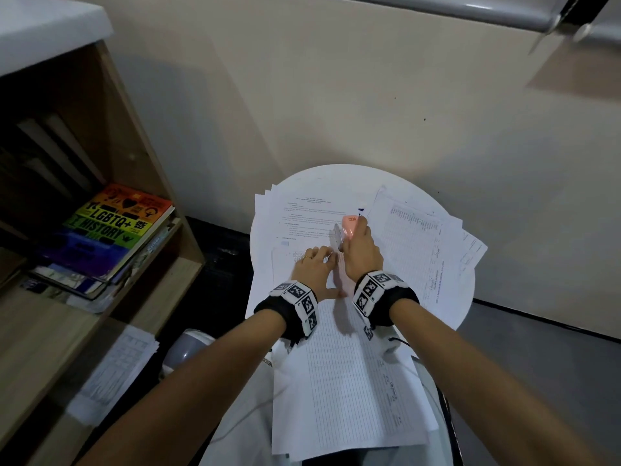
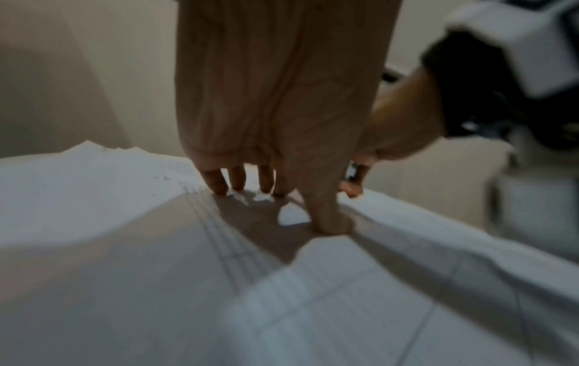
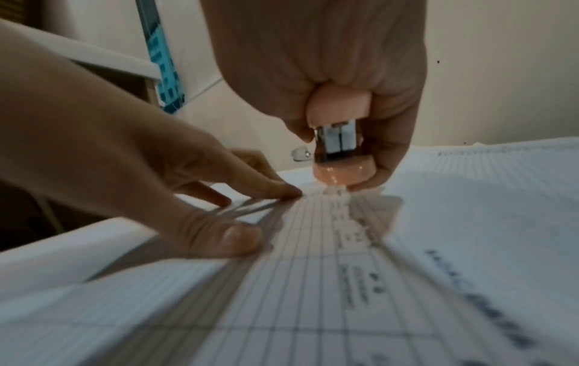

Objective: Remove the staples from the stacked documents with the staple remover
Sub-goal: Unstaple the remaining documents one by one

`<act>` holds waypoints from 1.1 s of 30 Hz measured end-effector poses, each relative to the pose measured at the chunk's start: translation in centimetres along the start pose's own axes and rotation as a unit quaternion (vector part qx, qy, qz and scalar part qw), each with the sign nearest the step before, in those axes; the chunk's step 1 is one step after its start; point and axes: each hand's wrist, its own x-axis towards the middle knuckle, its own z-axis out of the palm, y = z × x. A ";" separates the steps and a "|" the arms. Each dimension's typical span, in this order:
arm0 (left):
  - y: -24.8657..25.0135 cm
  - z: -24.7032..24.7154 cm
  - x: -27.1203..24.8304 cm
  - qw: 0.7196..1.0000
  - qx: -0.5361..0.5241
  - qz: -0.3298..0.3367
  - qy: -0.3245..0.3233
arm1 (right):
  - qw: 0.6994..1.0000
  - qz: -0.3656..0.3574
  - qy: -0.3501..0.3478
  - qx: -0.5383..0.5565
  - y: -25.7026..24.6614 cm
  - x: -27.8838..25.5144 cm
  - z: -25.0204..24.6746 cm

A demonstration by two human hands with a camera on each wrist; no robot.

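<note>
Ruled sheets of the gridded document hang off the near edge of the round white worktop, the page printed with fine columns and rows. Pressing it flat with spread, straight fingers is the left hand, close beside the right hand. That hand is curled round a peach-pink staple remover with a metal middle, its lower end touching the page's far corner.
</note>
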 end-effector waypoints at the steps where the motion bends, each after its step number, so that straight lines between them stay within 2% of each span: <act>1: 0.0 -0.5 0.1 1.000 -0.018 0.002 -0.009 | 1.000 -0.020 0.010 0.014 0.4 -0.5 -0.4; 3: 0.0 -1.5 0.1 0.989 -0.149 -0.003 0.023 | 0.998 -0.052 0.027 0.039 0.9 -1.7 -1.3; 4: 0.2 -1.9 0.0 0.965 -0.255 -0.022 0.059 | 0.996 -0.061 0.033 0.052 1.1 -2.3 -1.8; 5: 0.6 -2.4 -0.2 0.924 -0.369 -0.044 0.092 | 0.995 -0.068 0.040 0.063 1.1 -2.9 -2.1; 7: 1.9 -3.3 -1.1 0.802 -0.582 -0.076 0.112 | 0.992 -0.075 0.051 0.084 1.1 -4.1 -2.6; 8: 2.6 -3.6 -1.7 0.742 -0.655 -0.091 0.112 | 0.991 -0.074 0.054 0.093 1.0 -4.6 -2.8; 9: 3.2 -3.7 -2.2 0.696 -0.702 -0.101 0.116 | 0.991 -0.075 0.056 0.100 0.8 -5.1 -3.0; 10: 3.8 -3.7 -2.7 0.665 -0.729 -0.104 0.124 | 0.990 -0.077 0.056 0.106 0.6 -5.6 -3.2; 11: 4.2 -3.6 -3.3 0.650 -0.740 -0.103 0.138 | 0.989 -0.078 0.058 0.111 0.5 -6.1 -3.3; 13: 4.7 -3.4 -4.1 0.644 -0.736 -0.106 0.178 | 0.989 -0.077 0.058 0.113 0.0 -7.0 -3.7; 17: 4.8 -3.4 -5.0 0.655 -0.704 -0.122 0.246 | 0.990 -0.084 0.057 0.099 -0.8 -8.8 -3.8; 23: 3.8 -4.2 -5.7 0.644 -0.707 -0.147 0.253 | 0.993 -0.112 0.042 0.022 -2.1 -10.1 -3.7; 27: 1.5 -4.2 -5.9 0.670 -0.671 -0.177 0.264 | 0.986 -0.157 0.025 -0.045 -2.7 -10.6 -3.1; 30: -1.6 -4.4 -6.3 0.673 -0.651 -0.206 0.286 | 0.982 -0.177 -0.012 -0.069 -2.4 -10.7 -2.0; 32: -4.3 -4.6 -7.4 0.703 -0.613 -0.202 0.299 | 0.988 -0.150 -0.026 -0.015 -1.7 -10.0 -1.5; 33: -5.8 -4.4 -8.4 0.724 -0.589 -0.200 0.299 | 0.992 -0.110 -0.036 0.043 -1.4 -9.4 -1.4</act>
